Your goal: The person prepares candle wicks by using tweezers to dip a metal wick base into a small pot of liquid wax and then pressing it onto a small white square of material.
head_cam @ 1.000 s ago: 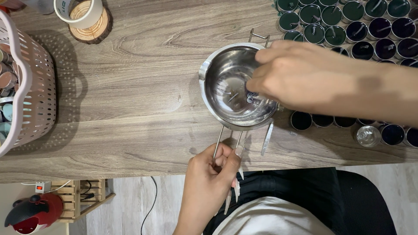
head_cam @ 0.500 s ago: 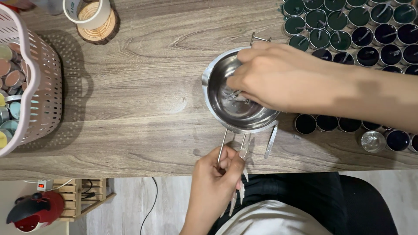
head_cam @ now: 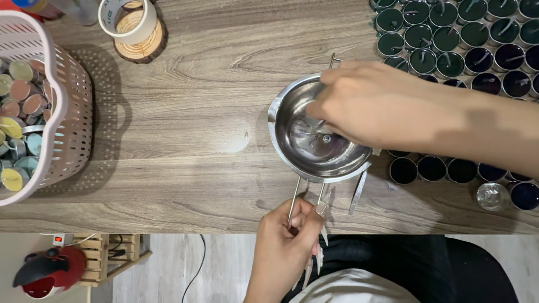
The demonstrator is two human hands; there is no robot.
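Sliding a little rightward and nearer the worktop's front edge since the earlier frame, the round shiny steel pouring pot (head_cam: 314, 148) is sitting under the reaching right hand.

Going left to right: a white perforated plastic basket (head_cam: 67, 120) is holding small coloured round tins, and a roll of white tape (head_cam: 128, 15) is resting on a round wooden slice on the grey wood-grain worktop (head_cam: 191, 140). The left hand (head_cam: 289, 247) is pinching the pot's thin wire handle (head_cam: 294, 196) at the front edge. The right hand (head_cam: 368, 109) is dipping curled fingers into the pot, fingertips pressed together near small metal wick pieces (head_cam: 324, 138); whether it is gripping one, I cannot tell. Rows of dark filled candle tins (head_cam: 449, 39) are standing just beside the pot.
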